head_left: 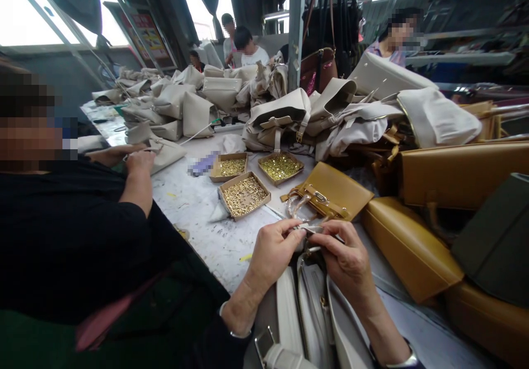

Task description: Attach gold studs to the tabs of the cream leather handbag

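Workbench [194, 204] crowded: three boxes [243, 194] of gold studs lie just beyond the hands, one tan bag [334, 190] beside them, beige bags [281, 113] heaped behind. Left hand [275, 250] and right hand [347, 261] both pinch a small fitting [311, 228] above the white bag [308, 308].

Trays [226, 205]: three together, middle of table [194, 204].
Small bag [336, 190]: right of trays.
Bag pile [281, 110]: behind trays, far edge.
Near bag [311, 308]: near edge.
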The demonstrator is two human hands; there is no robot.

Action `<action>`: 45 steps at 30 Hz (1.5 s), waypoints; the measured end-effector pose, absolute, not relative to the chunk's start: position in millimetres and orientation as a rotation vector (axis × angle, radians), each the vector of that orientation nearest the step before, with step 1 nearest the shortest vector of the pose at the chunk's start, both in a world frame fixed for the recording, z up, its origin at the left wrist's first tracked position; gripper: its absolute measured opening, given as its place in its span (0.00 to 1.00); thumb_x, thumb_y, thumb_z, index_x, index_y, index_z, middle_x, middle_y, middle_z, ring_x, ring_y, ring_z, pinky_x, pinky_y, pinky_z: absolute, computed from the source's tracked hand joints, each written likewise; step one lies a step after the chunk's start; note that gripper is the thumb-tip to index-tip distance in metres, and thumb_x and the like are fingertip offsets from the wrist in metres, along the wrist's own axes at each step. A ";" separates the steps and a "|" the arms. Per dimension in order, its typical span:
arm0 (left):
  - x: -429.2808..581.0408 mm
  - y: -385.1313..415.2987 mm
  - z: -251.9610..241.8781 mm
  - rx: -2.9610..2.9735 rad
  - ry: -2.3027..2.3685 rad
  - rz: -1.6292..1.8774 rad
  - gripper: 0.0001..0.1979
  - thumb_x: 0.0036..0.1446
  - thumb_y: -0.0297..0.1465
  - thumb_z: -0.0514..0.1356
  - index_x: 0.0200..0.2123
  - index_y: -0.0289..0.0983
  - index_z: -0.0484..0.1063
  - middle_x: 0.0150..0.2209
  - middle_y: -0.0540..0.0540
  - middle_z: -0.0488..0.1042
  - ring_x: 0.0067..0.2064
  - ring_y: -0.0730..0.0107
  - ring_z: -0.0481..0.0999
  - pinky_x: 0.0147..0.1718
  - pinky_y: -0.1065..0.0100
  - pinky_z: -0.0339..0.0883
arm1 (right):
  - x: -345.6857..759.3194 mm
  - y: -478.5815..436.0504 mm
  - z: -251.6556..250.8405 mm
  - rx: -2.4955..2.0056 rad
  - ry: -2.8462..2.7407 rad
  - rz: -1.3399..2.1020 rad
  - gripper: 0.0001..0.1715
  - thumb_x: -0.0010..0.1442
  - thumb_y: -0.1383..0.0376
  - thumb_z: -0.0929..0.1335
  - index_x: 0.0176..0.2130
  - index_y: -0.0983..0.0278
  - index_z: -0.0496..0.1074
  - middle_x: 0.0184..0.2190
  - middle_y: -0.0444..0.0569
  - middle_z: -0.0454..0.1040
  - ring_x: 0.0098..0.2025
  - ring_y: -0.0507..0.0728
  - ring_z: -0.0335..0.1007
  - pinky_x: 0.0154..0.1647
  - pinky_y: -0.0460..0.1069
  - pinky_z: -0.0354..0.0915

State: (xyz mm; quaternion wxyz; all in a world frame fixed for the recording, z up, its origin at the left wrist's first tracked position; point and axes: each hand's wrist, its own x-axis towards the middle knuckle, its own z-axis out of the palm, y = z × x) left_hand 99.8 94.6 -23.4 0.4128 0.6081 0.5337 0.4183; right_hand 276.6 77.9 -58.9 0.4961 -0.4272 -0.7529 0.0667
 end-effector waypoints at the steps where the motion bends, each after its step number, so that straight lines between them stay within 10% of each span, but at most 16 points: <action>1: 100.0 94.6 -23.3 1.523 1.346 1.050 0.12 0.58 0.30 0.63 0.44 0.37 0.83 0.42 0.45 0.85 0.43 0.62 0.84 0.47 0.65 0.76 | 276.5 77.9 -58.0 -1.040 -1.823 0.173 0.15 0.65 0.77 0.66 0.41 0.60 0.79 0.38 0.50 0.70 0.44 0.59 0.68 0.43 0.55 0.69; 20: 100.6 90.7 -23.1 1.524 1.301 1.073 0.13 0.60 0.30 0.63 0.47 0.39 0.82 0.46 0.48 0.84 0.48 0.63 0.82 0.50 0.67 0.73 | 270.6 79.7 -44.6 -1.119 -1.821 0.164 0.16 0.64 0.77 0.66 0.39 0.59 0.79 0.36 0.50 0.72 0.52 0.64 0.64 0.52 0.60 0.67; 45: 100.3 91.7 -25.2 1.474 1.330 1.040 0.15 0.60 0.34 0.62 0.46 0.34 0.81 0.41 0.43 0.83 0.43 0.60 0.80 0.45 0.65 0.71 | 261.6 77.7 -50.2 -1.101 -1.363 0.665 0.07 0.57 0.72 0.72 0.29 0.61 0.76 0.37 0.46 0.72 0.40 0.55 0.71 0.41 0.49 0.66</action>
